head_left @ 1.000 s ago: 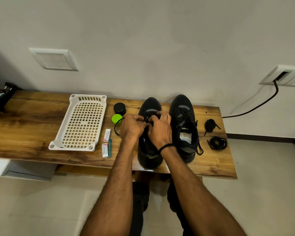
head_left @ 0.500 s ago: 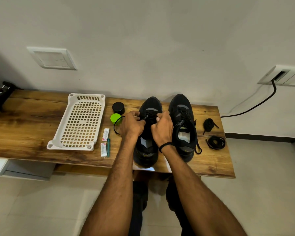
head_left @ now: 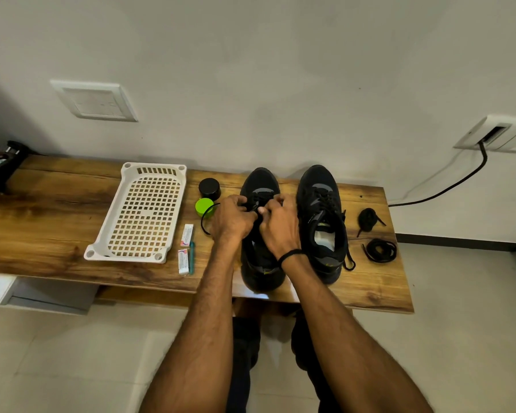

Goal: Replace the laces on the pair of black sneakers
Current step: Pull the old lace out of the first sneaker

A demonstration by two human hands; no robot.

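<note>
You're partway, I judge: the right-side black low-top sneaker (head_left: 322,204) looks laced, while your left hand (head_left: 231,220) and right hand (head_left: 277,228), close together, pinch the thin black lace (head_left: 202,222) over the other black sneaker (head_left: 259,180) (threading unfinished). Both stand on the long wooden bench (head_left: 42,219), toes to the wall, long axes running away from you.

Over sneaker (head_left: 259,181) eyelets, left hand (head_left: 231,222) and right hand (head_left: 280,231) pinch black lace (head_left: 202,222); second sneaker (head_left: 320,189) just beside.
</note>
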